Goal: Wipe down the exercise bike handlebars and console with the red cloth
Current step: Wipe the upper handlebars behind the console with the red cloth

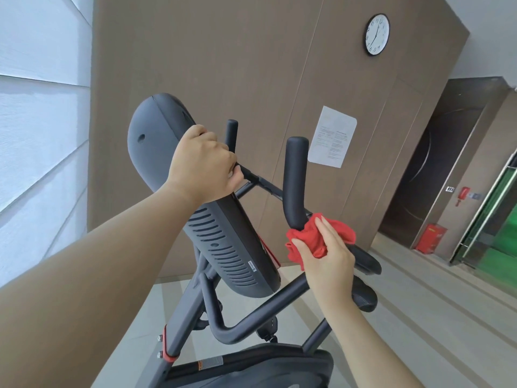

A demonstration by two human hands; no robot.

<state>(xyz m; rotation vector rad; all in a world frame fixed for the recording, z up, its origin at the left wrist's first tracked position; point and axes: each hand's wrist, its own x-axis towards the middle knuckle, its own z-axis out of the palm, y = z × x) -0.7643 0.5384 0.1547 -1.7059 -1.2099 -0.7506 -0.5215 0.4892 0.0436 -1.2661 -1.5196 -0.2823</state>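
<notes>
The left hand (202,166) gripped the console (156,141) edge, likely to steady it; the right hand (327,256) clasped the red cloth (340,233) round the handlebar (293,177) under its fingers

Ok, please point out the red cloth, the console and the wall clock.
red cloth (307,233): head view, bunched middle
console (223,242): head view, vented back casing
wall clock (376,34): head view, white face

Bright, even daylight came from the pale blind (42,121) on the left; shadows were soft and faint. The dark back of the console (156,130) carried a dull sheen, the floor (414,303) a mild glare. Wide-angle distortion bowed the lines of the wall (223,65) and swelled the near forearm (84,289). The centre was sharp; the far right edge looked slightly smeared.
</notes>
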